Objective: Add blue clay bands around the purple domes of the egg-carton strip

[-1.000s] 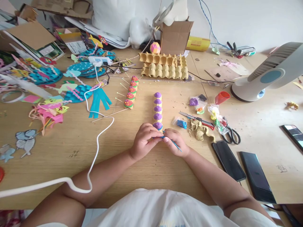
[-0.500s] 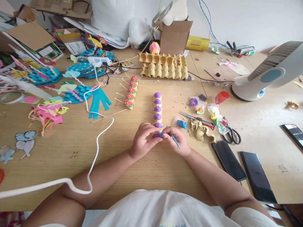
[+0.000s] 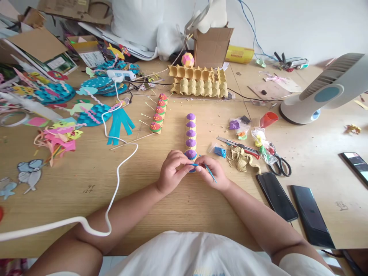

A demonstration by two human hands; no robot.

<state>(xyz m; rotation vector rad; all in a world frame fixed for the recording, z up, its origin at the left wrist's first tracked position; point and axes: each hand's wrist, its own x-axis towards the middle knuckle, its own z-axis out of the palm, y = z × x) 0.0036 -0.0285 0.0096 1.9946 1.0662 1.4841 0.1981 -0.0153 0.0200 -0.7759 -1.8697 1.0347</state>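
A strip of egg-carton cups with purple clay tops (image 3: 190,133) runs away from me on the wooden table. At its near end, my left hand (image 3: 174,171) pinches one end of a small blue clay piece (image 3: 194,165). The fingertips of my right hand (image 3: 213,173) meet the other end of that piece, and the same hand holds a thin blue tool (image 3: 211,174) pointing down to the right. Both hands partly cover the nearest cup. Beyond them to the left stands a red and green caterpillar strip (image 3: 159,115) with pins in it.
To the right lie a blue clay packet (image 3: 220,151), a utility knife (image 3: 241,146), carton scraps (image 3: 242,159), scissors (image 3: 280,163) and two phones, one being a black phone (image 3: 277,195). A white cable (image 3: 118,172) crosses the left side. Egg cartons (image 3: 199,86) stand behind.
The blue piece now stretches between the fingertips of both hands, slightly above the nearest cup. My fingers have shifted a little, and the view has moved slightly.
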